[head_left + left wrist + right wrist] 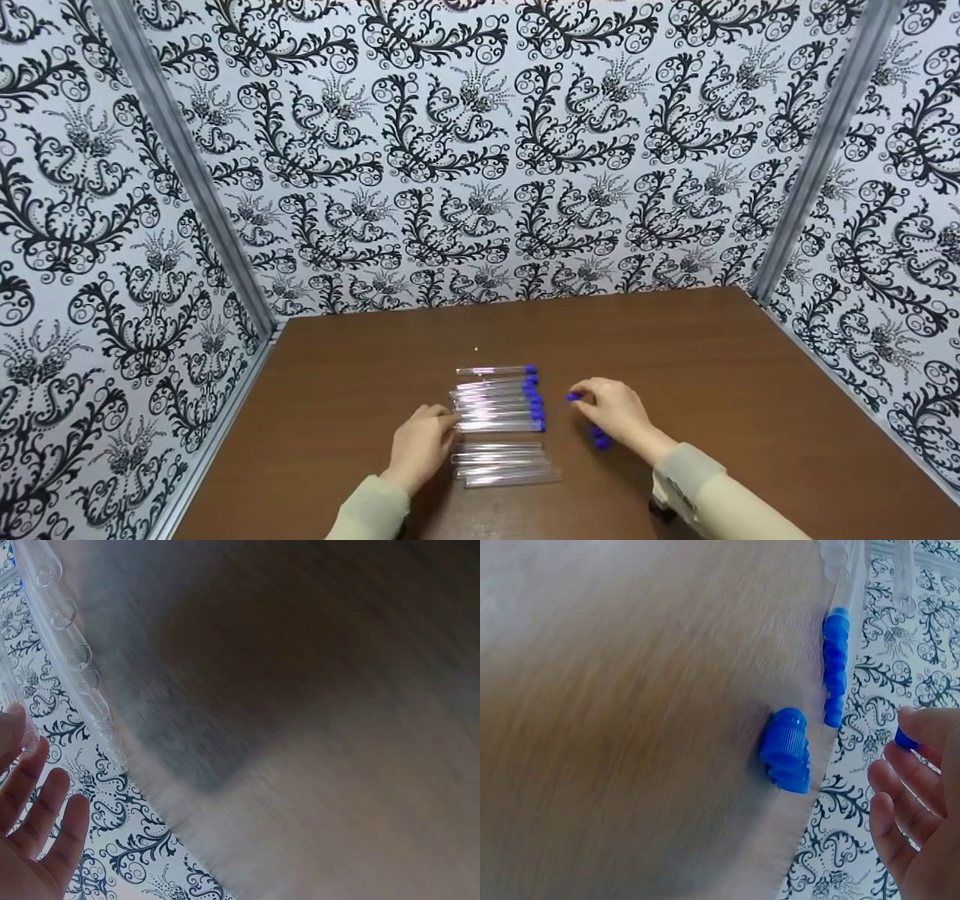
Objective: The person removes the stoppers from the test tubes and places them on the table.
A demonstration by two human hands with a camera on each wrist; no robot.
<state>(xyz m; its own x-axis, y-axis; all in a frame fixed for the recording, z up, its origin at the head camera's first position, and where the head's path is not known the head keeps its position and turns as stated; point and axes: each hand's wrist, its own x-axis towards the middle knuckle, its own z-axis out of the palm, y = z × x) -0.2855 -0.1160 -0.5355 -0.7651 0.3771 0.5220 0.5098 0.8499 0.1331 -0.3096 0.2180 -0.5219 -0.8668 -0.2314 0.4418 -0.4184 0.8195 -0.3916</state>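
My left hand [421,444] is at the left ends of the clear test tubes. In the left wrist view its thumb and forefinger pinch the rounded end of a test tube [30,741], while the other fingers are spread. My right hand [616,409] pinches a small blue cap [906,739] between thumb and forefinger, to the right of the tubes. Several tubes with blue caps [532,397] lie side by side, capped ends to the right. Nearer the front lie several uncapped tubes [504,465]. A few loose blue caps [786,746] sit on the table below my right hand.
The brown wooden table [337,360] is enclosed by patterned black-and-white walls [480,150] at the back and sides. Grey metal posts [187,165] stand in the back corners. One capped tube [491,370] lies slightly apart at the far end of the row.
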